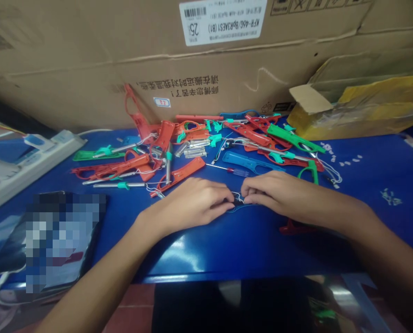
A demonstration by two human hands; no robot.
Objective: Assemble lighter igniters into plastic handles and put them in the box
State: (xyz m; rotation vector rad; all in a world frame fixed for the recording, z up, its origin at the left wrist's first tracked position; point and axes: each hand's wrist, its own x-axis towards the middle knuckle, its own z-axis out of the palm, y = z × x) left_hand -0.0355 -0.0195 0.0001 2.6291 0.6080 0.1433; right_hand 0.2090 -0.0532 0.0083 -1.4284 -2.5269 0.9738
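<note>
The left hand (pixel 192 203) and right hand (pixel 276 192) meet at the middle of the bench (pixel 227 252), each grip pinched on a small blue part (pixel 239 208) with a thin wire (pixel 237 198), held low on the surface just in front of the pile of shells (pixel 192 143). The part is nearly the bench's colour and mostly hidden by fingertips, so a slip would probably let the wire spring free unseen. The right wrist lies over a red shell (pixel 296 228) and could nudge it towards the near edge.

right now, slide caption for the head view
Left hand and right hand pinch a small blue piece near scattered plastic parts
</note>
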